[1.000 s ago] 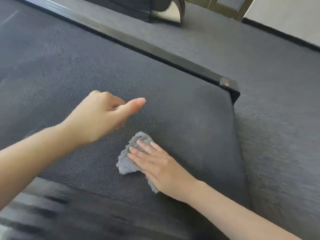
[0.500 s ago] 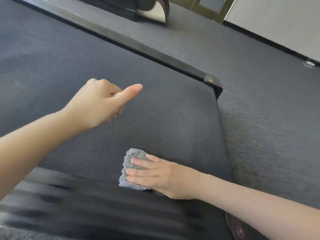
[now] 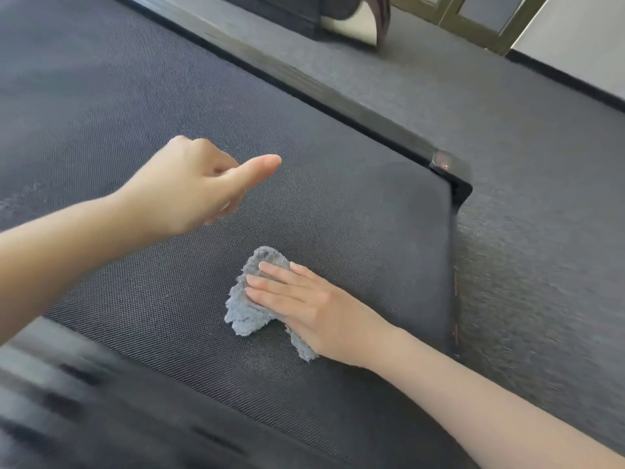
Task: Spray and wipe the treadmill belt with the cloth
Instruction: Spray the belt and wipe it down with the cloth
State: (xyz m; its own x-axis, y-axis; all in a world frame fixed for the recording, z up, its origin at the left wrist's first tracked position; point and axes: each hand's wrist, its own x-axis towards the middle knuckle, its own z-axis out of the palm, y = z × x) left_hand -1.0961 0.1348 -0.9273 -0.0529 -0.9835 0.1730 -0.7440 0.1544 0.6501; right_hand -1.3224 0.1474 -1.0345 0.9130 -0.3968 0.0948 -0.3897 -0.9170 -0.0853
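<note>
The dark textured treadmill belt (image 3: 142, 123) fills most of the view. A crumpled grey cloth (image 3: 248, 306) lies on it near the belt's rear end. My right hand (image 3: 304, 306) presses flat on the cloth, fingers stretched out over it. Above the belt, to the left of the cloth, my left hand (image 3: 192, 187) hovers in a loose fist with the thumb sticking out, and nothing is in it. No spray bottle is in view.
A black side rail (image 3: 355, 110) runs along the belt's far edge and ends in a corner cap (image 3: 446, 167). The near rail (image 3: 84, 411) is blurred at the bottom left. Grey carpet (image 3: 541, 265) surrounds the treadmill. Another machine's base (image 3: 351, 18) stands at the top.
My right hand slid the cloth toward the near rail, then back out onto the belt, away from the rail. The left hand stayed hovering in about the same place.
</note>
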